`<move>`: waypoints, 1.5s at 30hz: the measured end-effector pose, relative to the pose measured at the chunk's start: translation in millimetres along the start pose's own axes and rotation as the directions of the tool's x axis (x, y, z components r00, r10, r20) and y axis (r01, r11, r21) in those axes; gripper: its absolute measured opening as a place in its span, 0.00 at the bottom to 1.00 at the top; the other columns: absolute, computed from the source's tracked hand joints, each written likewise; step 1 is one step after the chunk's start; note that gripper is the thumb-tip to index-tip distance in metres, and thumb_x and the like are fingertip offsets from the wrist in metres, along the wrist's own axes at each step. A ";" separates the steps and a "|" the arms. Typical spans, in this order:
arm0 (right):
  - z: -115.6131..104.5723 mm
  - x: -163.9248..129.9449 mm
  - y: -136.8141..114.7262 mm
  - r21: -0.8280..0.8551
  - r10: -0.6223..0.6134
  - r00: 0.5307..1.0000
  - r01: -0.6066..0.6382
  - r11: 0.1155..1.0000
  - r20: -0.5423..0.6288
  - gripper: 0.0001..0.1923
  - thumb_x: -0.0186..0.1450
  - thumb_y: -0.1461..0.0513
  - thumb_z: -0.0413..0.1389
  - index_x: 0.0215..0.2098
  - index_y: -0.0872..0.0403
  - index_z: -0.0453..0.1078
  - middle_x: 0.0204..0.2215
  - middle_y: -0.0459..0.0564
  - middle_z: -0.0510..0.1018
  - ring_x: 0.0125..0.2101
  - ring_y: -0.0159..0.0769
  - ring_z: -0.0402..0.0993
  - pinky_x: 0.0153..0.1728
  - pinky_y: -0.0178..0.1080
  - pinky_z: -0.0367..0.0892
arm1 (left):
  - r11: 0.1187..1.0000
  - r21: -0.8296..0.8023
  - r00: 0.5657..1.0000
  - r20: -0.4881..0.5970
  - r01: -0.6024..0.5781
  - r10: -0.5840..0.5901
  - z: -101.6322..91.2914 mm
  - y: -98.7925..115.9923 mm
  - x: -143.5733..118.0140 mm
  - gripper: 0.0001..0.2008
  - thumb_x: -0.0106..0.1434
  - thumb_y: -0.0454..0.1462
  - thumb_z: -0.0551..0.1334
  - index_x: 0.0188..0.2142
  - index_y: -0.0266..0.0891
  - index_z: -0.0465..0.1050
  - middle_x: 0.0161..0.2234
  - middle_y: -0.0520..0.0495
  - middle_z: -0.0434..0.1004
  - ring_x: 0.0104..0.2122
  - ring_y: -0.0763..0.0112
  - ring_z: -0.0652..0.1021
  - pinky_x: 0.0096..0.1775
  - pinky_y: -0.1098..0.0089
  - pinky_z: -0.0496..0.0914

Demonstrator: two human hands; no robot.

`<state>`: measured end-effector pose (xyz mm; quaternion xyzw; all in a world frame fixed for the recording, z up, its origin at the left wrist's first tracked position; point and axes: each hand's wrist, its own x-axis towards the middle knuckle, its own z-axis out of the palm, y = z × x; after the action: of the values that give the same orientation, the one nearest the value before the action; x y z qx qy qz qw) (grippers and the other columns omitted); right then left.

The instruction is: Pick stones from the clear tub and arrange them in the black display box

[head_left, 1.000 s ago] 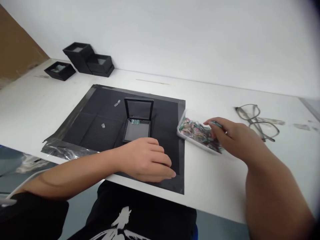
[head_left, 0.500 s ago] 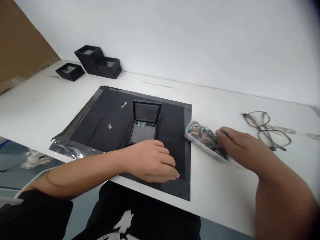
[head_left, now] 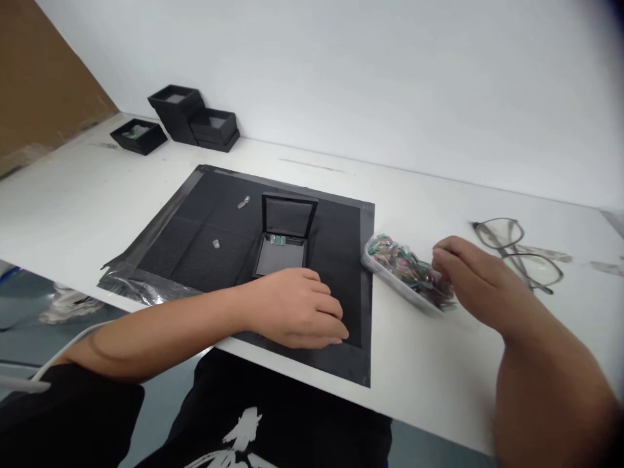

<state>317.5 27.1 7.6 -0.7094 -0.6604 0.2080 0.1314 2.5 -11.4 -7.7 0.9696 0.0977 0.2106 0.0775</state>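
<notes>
My left hand [head_left: 299, 309] rests palm down on the black mat [head_left: 336, 273], its fingers together and loosely curled; nothing shows in it. Just beyond it stands a small open black case [head_left: 280, 259], lid raised. Three small green pieces [head_left: 277, 240] lie in a row along the case's hinge side. At the right, my right hand [head_left: 463, 279] is over the near-right end of a clear plastic tub [head_left: 404, 291], which is filled with many small colourful pieces [head_left: 397, 257]. Its fingers are bent and closed; whatever they grip, if anything, is hidden.
Two small clear pieces, an elongated one [head_left: 244, 202] and a squarish one [head_left: 216, 244], lie on the mat's left half. Eyeglasses [head_left: 529, 260] rest beyond my right hand. Black boxes [head_left: 178, 117] are stacked by the wall, with another box [head_left: 139, 136] beside them.
My right hand has shifted slightly up and right at the tub. A bluish-green bit seen at its fingertips before no longer shows. My left hand has stayed in place.
</notes>
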 end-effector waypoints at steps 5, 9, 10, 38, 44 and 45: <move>6.4 -16.1 -26.9 0.710 -0.272 0.934 0.353 0.609 -0.231 0.07 0.63 0.57 0.61 0.29 0.50 0.71 0.18 0.41 0.64 0.19 0.29 0.58 0.18 0.35 0.53 | 1.000 0.010 1.000 -0.007 0.004 -0.004 -0.6 1.1 0.9 0.13 0.71 0.41 0.55 0.42 0.44 0.79 0.38 0.54 0.83 0.33 0.76 0.78 0.37 0.68 0.66; 21.1 -37.0 -64.6 0.930 -0.580 0.804 0.304 0.205 -0.135 0.01 0.66 0.59 0.60 0.36 0.45 0.75 0.20 0.40 0.65 0.16 0.26 0.57 0.16 0.33 0.53 | 0.999 0.040 0.997 -0.072 -0.018 0.021 -2.1 0.9 1.3 0.12 0.71 0.41 0.56 0.43 0.43 0.78 0.37 0.55 0.83 0.32 0.77 0.78 0.36 0.67 0.66; 24.7 -40.8 -72.9 0.948 -0.611 0.785 0.263 0.177 -0.104 0.01 0.66 0.59 0.60 0.36 0.45 0.75 0.21 0.40 0.66 0.16 0.25 0.57 0.16 0.33 0.54 | 0.999 0.050 0.995 -0.091 -0.022 0.027 -2.5 0.5 1.2 0.12 0.71 0.41 0.57 0.43 0.43 0.78 0.37 0.55 0.83 0.31 0.77 0.78 0.36 0.67 0.66; 98.8 1.8 -143.6 0.217 -0.452 0.891 0.435 0.874 0.038 0.12 0.67 0.57 0.52 0.31 0.53 0.73 0.22 0.45 0.74 0.23 0.33 0.67 0.27 0.38 0.60 | 0.999 -0.031 1.000 -0.005 -0.026 0.026 10.0 9.6 -1.1 0.10 0.68 0.41 0.59 0.34 0.42 0.78 0.27 0.54 0.80 0.28 0.71 0.76 0.30 0.63 0.60; 111.9 3.4 -144.9 0.159 -0.337 0.941 0.329 0.931 0.022 0.09 0.64 0.54 0.55 0.35 0.51 0.71 0.19 0.42 0.71 0.22 0.34 0.66 0.26 0.37 0.57 | 0.999 -0.046 0.999 0.037 0.016 -0.015 14.5 6.1 -1.4 0.10 0.67 0.41 0.61 0.33 0.41 0.78 0.27 0.54 0.80 0.30 0.69 0.78 0.32 0.63 0.63; 113.0 2.7 -145.1 0.154 -0.327 0.945 0.322 0.934 0.007 0.09 0.64 0.54 0.56 0.36 0.50 0.71 0.19 0.42 0.71 0.22 0.34 0.66 0.26 0.37 0.57 | 0.999 -0.048 0.998 0.055 0.025 -0.022 14.0 5.3 -1.4 0.10 0.67 0.41 0.61 0.34 0.41 0.78 0.28 0.54 0.80 0.30 0.69 0.78 0.32 0.63 0.64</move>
<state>136.6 33.3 -25.2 -0.5751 -0.7528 0.2443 0.2067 8.1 -18.5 -19.9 0.9716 0.1018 0.1855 0.1062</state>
